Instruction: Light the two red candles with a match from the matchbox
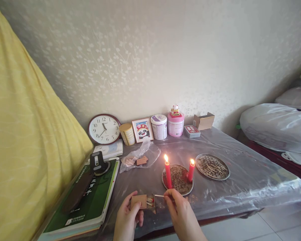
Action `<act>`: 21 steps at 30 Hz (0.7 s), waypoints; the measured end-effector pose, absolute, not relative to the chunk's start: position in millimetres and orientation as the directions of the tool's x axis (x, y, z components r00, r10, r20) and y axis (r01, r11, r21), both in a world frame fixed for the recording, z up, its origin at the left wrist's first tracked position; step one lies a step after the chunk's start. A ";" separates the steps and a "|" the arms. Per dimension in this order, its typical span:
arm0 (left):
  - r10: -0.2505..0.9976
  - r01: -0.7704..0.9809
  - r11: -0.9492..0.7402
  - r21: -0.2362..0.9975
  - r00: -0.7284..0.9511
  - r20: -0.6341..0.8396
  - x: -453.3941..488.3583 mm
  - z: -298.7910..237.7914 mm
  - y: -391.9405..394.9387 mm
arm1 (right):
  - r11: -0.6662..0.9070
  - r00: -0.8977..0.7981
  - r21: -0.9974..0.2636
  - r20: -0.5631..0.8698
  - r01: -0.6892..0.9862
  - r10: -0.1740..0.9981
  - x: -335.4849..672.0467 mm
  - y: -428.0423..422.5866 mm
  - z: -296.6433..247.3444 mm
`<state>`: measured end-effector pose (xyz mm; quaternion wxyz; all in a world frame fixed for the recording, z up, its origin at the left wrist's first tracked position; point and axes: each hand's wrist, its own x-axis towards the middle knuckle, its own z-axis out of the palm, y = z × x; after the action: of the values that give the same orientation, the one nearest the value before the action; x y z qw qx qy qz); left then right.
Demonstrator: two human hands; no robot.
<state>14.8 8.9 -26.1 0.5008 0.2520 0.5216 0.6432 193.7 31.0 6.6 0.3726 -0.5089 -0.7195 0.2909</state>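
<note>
Head view: the left hand (130,214) grips a small matchbox (138,202), thumb across its sleeve, above the near edge of the surface (145,182). Its tray is drawn out, exposing several matches (149,201), at least one red-headed. The right hand (179,211) has its fingers pinched on a single match (159,195), lying crosswise near the tray's open end; contact between the two cannot be confirmed.

Progress, as found: both red candles are alight, the taller candle (168,175) at the left of a metal plate (178,178), the shorter candle (191,172) at its right. A second plate (203,162), beside it, carries loose matchsticks (214,170); whether these are spent cannot be determined. One match is clear of the matchbox. Outstanding, in this inspector's judgement: the held match shows no flame, the tray is not closed, and matches are left inside.
</note>
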 end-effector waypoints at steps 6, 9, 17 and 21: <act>0.919 -0.419 0.091 0.904 -0.314 -0.238 20.9 -24.1 6.8 | 0.232 -0.218 -0.928 0.171 0.291 0.961 185.2 27.6 3.0; 0.922 -0.423 0.102 0.900 -0.300 -0.246 24.1 -22.3 6.8 | 0.221 -0.227 -0.941 0.163 0.258 0.960 182.6 26.6 2.8; 0.949 -0.442 0.104 0.891 -0.224 -0.222 31.8 -19.2 4.4 | 0.218 -0.258 -0.947 0.156 0.234 0.953 177.3 23.4 0.6; 0.950 -0.408 0.084 0.909 -0.243 -0.196 28.3 -20.3 4.9 | 0.198 -0.192 -0.949 0.152 0.247 0.969 180.3 26.7 -3.6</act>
<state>28.3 4.9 -20.3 0.5494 0.2767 0.4899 0.6177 180.3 26.7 -3.6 0.4266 -0.4710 -0.6456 0.4235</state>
